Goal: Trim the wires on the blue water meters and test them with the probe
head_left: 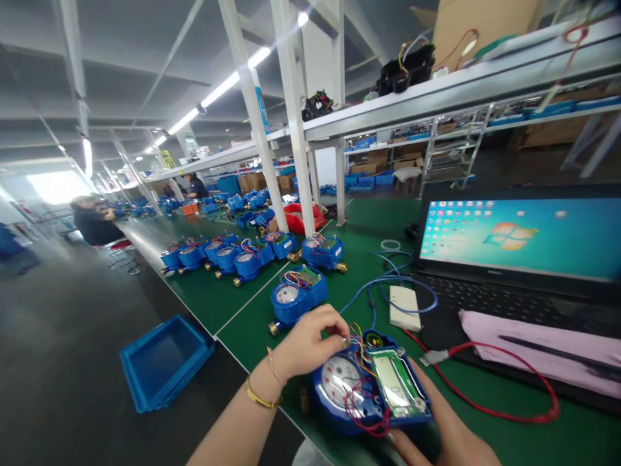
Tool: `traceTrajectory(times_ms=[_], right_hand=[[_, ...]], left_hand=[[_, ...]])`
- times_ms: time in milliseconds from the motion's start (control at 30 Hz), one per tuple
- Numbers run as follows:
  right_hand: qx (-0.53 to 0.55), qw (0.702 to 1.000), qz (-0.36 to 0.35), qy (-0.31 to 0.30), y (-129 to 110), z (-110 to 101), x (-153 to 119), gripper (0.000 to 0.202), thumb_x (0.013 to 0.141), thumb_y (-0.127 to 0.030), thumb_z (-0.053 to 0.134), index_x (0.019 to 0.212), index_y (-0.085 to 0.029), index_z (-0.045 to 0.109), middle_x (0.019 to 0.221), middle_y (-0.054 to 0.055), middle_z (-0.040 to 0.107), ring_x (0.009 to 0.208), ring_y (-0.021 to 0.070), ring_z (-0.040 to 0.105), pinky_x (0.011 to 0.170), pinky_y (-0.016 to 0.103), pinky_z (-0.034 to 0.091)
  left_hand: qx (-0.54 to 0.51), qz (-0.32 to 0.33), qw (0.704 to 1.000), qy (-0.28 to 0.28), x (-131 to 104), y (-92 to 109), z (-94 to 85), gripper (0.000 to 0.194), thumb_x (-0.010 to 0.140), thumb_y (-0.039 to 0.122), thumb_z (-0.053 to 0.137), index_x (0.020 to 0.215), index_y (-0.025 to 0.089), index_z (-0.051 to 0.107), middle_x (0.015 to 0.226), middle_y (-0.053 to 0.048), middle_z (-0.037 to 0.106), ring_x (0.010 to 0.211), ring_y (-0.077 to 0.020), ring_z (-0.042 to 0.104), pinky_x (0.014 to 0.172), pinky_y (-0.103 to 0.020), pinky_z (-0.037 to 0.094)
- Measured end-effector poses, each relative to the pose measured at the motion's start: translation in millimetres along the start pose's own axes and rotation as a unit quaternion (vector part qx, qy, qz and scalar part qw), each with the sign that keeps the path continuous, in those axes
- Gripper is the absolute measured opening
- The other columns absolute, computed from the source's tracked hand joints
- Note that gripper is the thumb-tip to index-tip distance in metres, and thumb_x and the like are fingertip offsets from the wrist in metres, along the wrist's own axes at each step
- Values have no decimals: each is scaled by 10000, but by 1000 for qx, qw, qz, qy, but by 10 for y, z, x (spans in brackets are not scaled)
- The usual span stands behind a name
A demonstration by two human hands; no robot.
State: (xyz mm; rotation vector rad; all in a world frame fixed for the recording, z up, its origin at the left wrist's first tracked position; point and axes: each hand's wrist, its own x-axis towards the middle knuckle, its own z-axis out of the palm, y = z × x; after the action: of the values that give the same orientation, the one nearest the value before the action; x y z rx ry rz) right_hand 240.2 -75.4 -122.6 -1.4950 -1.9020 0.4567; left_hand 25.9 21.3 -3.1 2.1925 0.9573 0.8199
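Lying between the two hands, face up, the blue meter had its long axis running roughly crosswise, dial to the left and display to the right. The left hand was nearer the dial, its thumb and forefinger closed together at the far rim beside the coloured wires; whether they pinched one could not be told. The right hand gripped the display end, its fingers around the right side and near edge. Beyond, on the green counter, stood another meter, with a white box and laptop to the right.
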Motion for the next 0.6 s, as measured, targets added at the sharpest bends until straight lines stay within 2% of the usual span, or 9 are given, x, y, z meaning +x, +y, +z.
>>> traceTrajectory(times_ms=[100,200,433,600], right_hand=[[34,999,12,-11,-143,-108,5,732,894,-343,482,1470,-261,39,1365,147,474,1128,314,567,845,460,552],[57,998,32,-4,-255,-156,34,730,871,-303,509,1465,-244,88,1405,126,430,1231,295,477,943,470,492],[55,998,14,-10,-259,-196,84,738,834,-284,524,1449,-191,127,1424,144,401,1283,259,419,1012,485,426],[19,1000,17,-4,-223,-324,-44,759,792,-247,556,1441,-152,174,1442,152,370,1294,251,404,1031,453,417]], left_hand=[[-20,-17,999,-24,14,-23,-41,79,761,145,521,757,179,592,792,-16,564,746,-165,535,713,-277,424],[-29,-30,999,-29,41,-22,-35,100,795,178,473,787,184,573,804,-14,575,763,-171,536,724,-281,416],[11,-55,998,-18,85,14,41,117,831,237,433,795,192,535,768,4,561,724,-167,526,679,-270,403],[20,-60,998,-9,95,-18,58,144,852,290,429,826,198,537,787,0,572,733,-174,539,691,-265,416]])
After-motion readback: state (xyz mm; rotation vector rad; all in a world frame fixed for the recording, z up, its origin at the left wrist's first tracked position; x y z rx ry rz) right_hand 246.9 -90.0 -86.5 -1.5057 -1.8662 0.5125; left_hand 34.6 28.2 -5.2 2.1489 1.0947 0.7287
